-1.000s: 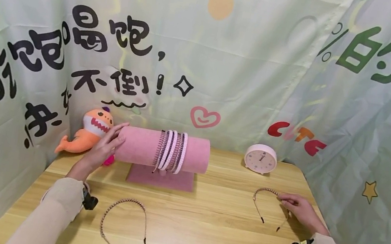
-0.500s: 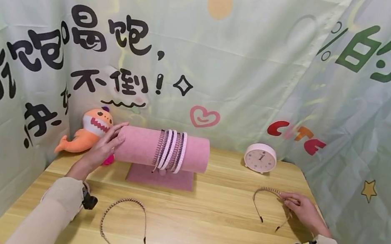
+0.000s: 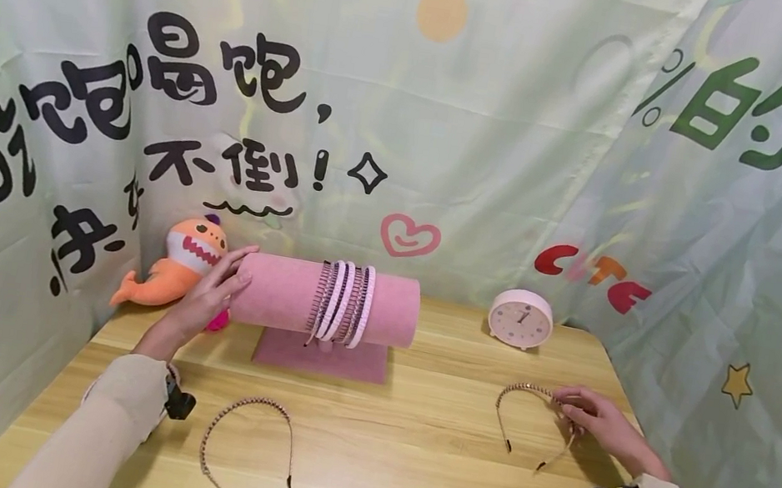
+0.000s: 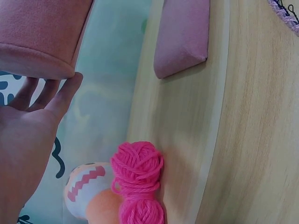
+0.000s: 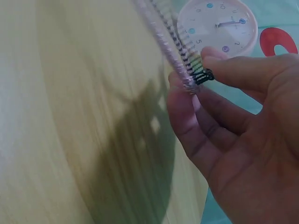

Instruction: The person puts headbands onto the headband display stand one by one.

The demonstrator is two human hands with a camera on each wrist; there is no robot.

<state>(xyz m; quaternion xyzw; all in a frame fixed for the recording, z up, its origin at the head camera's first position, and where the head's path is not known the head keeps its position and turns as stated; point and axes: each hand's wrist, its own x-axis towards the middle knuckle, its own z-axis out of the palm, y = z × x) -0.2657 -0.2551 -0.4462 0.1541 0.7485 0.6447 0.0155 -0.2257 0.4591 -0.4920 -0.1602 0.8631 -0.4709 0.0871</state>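
The fingers of my left hand (image 3: 203, 302) lie extended against the left end of a pink padded roll (image 3: 277, 294) on a stand. Several headbands (image 3: 349, 305), some pale and some dark-toothed, loop around the roll's middle. At the right, my right hand (image 3: 609, 433) pinches one side of a thin beaded headband (image 3: 529, 387) with dark tips. The right wrist view shows thumb and fingers about this headband (image 5: 170, 46), its toothed inner side visible and a shadow on the table beneath. A second beaded headband (image 3: 254, 400) lies flat on the table at front left.
Behind my left hand sits an orange shark plush (image 3: 165, 282), with a bundle of bright pink yarn (image 4: 138, 165) beside it. A round pink clock (image 3: 520, 321) stands at the back right. Printed curtains (image 3: 486, 165) enclose the wooden table (image 3: 406, 449).
The headband in my right hand has shifted slightly left and toward me, its tips now lower in the head view. My left hand and the roll stay where they were.
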